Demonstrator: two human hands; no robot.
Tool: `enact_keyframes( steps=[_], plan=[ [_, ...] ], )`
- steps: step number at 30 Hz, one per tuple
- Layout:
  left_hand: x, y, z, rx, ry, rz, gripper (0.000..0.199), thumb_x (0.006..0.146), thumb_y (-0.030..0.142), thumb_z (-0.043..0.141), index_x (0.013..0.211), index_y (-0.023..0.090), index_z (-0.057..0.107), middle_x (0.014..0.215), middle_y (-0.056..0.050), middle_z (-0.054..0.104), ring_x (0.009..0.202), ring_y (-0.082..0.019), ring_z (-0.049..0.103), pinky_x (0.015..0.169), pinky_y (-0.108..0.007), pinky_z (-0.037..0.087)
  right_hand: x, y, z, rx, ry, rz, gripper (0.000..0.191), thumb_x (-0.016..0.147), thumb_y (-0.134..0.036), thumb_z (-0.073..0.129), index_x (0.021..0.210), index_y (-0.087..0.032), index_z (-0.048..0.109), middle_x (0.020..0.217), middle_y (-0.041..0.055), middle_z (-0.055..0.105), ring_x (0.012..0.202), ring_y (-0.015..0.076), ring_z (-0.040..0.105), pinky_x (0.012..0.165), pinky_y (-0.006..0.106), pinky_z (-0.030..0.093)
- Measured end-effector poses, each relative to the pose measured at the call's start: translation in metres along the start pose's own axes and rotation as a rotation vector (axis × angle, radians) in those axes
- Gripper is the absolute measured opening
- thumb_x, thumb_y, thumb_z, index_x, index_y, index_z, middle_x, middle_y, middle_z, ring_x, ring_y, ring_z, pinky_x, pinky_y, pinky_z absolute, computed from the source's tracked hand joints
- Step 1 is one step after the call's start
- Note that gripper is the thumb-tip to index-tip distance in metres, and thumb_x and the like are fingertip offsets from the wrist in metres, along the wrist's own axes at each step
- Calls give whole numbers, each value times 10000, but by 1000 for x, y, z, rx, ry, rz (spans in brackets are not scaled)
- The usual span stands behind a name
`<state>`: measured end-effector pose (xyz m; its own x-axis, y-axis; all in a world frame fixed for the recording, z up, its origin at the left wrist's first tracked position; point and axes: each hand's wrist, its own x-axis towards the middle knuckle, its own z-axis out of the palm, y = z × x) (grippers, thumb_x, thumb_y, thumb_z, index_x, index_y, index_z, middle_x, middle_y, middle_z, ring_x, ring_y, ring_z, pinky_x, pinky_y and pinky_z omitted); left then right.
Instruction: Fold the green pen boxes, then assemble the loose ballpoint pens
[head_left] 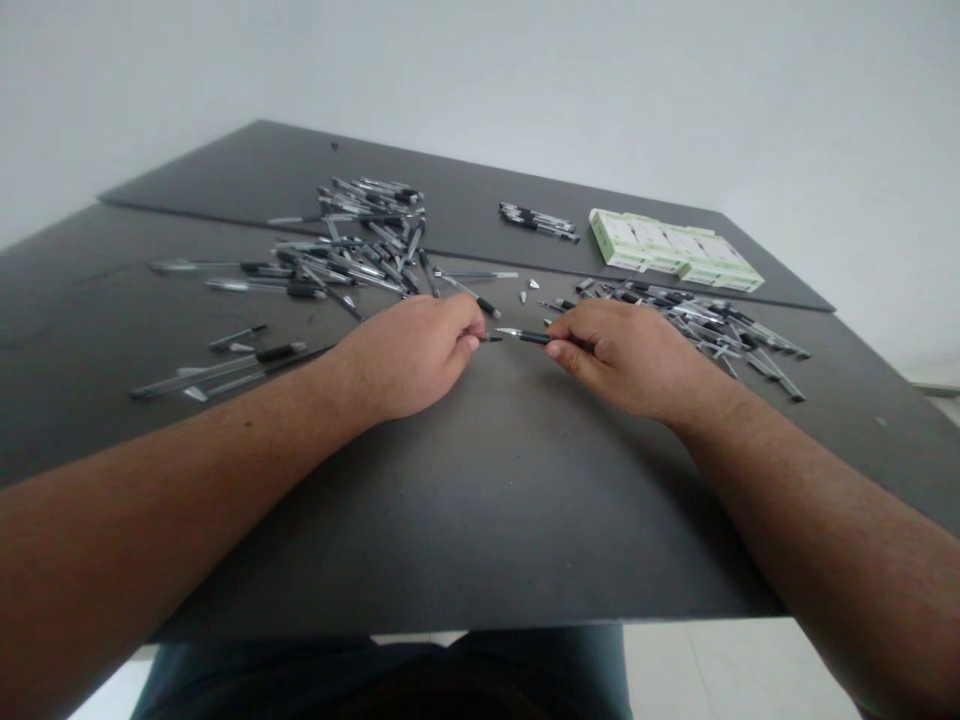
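Observation:
My right hand (622, 350) pinches a pen (531, 337) with a black grip, its silver cone tip aimed left. Facing it, my left hand (416, 350) is closed, thumb against forefinger, on a small dark pen part (491, 339); most of that part is hidden by the fingers. A narrow gap separates the two pieces, just above the table. Beyond the hands lie two small silver cone tips (534, 284) and a clear pen barrel (480, 275). Another black-gripped pen piece (472, 295) lies right behind my left hand.
A loose heap of pens (360, 255) covers the dark table (480, 500) at back left. More pens (697, 315) spread beyond my right hand. Green-and-white boxes (671, 248) stand behind them, beside a small row of pens (538, 221). Clear barrels (217, 375) lie near my left forearm.

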<state>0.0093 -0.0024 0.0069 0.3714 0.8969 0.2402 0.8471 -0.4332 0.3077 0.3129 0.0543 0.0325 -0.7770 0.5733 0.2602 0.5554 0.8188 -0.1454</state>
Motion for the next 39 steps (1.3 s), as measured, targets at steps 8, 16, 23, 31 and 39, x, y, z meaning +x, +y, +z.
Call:
enact_keyframes(
  steps=[8,16,23,31,39],
  plan=[
    [-1,1,1,11,13,11,353,1140,325,529,1296,190,815,1093,-146,894,1049,-360,856,1006,-495,662,0,-1,-1,-24,-25,-1,294,1175,-344,659,1181,-226,929,1084,119,918,1007,311,814,918,404,584],
    [-2,0,1,19,27,26,332,1132,314,540,1287,204,813,1116,-139,906,1060,-350,862,993,-486,668,1,-1,-2,-42,-46,2,323,1177,-347,640,1207,-227,938,1124,136,936,1052,332,833,956,442,614],
    [-3,3,1,9,22,50,338,1123,306,536,1289,199,811,1129,-145,899,1081,-358,859,1020,-505,669,1,-4,-3,-41,-67,3,296,1166,-339,661,1189,-227,934,1098,127,920,1052,328,829,953,436,608],
    [-3,5,2,-31,12,86,299,1113,298,556,1250,216,808,1132,-118,894,1089,-330,853,1023,-470,656,1,-9,-4,-39,-84,-10,266,1160,-320,686,1178,-227,934,1063,117,904,1029,316,817,928,419,595],
    [-3,8,1,-100,24,42,286,1097,317,595,1237,232,829,1060,-82,889,988,-301,845,968,-435,640,1,-10,-3,-16,-83,-7,271,1152,-306,678,1201,-227,933,1069,115,906,1005,309,815,921,411,594]
  ],
)
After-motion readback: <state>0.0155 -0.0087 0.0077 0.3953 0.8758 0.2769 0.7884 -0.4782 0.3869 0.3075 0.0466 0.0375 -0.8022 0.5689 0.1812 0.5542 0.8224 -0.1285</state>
